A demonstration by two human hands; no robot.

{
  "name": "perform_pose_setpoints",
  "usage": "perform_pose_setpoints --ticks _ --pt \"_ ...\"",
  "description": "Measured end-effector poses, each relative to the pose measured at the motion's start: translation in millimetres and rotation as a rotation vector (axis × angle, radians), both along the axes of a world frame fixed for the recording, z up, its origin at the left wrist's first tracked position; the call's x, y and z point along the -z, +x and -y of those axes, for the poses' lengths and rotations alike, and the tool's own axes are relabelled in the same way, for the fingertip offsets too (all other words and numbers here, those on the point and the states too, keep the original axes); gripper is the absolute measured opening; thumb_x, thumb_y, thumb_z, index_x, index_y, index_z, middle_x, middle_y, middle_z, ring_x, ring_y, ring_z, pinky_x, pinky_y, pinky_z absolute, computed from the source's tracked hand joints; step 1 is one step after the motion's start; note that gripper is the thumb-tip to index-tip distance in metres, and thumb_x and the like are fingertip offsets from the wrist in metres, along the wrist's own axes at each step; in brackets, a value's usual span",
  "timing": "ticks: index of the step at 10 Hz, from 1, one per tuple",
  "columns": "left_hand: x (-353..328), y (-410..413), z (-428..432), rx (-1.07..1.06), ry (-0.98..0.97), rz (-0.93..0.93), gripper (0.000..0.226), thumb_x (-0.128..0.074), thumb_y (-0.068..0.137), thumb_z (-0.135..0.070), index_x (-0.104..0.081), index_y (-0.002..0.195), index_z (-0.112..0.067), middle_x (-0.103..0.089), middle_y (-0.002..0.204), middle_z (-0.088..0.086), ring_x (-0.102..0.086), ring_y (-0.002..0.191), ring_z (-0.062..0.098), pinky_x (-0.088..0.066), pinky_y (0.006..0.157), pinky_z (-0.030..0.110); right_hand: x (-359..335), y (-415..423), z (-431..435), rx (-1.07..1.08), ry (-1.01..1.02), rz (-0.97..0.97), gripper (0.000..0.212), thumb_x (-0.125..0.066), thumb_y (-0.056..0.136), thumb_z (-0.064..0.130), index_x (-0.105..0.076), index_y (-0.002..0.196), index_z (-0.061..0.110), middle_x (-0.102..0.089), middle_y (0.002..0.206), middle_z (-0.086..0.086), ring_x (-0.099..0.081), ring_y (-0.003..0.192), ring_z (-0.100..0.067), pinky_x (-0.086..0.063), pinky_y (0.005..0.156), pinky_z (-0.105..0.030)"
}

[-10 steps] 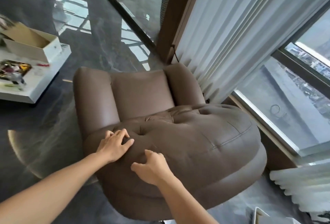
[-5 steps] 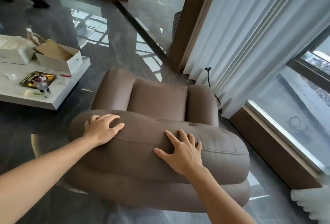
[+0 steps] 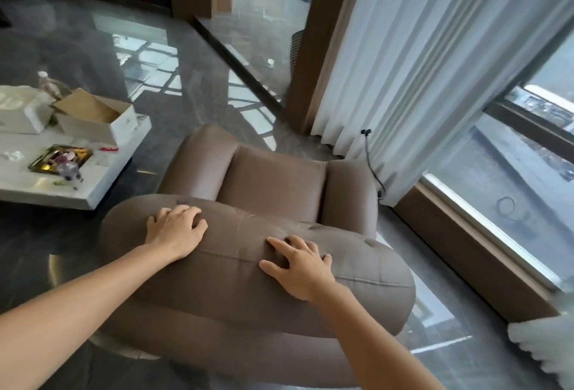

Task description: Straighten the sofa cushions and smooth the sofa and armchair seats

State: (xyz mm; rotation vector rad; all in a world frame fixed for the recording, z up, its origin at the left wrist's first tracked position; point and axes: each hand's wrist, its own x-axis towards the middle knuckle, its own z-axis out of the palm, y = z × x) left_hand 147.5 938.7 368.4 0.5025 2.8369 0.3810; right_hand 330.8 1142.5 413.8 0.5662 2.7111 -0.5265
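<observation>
Both hands remain flat and open on the armchair backrest [image 3: 236,271]; left hand [image 3: 175,231] and right hand [image 3: 299,268] have fingers now slightly curled.

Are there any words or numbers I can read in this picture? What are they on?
None can be read.
The open cardboard box has a small mark on its side, too blurred to read.
The white box shows faint print, also too blurred.
The armchair has no writing.
</observation>
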Motion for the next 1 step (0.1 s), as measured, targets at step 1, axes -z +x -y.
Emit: perform_pose_setpoints --ticks 1 --pt "-33.7 13.6 -64.3 0.124 0.104 0.172 0.044 -0.046 0.087 -0.055 -0.061 0.118 -0.027 -0.060 0.129 0.003 -0.052 0.117 0.030 -0.046 0.094 0.037 -39.4 1.9 -46.7 0.108 -0.176 0.050 0.039 -0.050 0.092 0.048 -0.065 0.121 0.026 -0.065 0.125 -0.006 -0.060 0.116 -0.030 -0.048 0.093 -0.036"
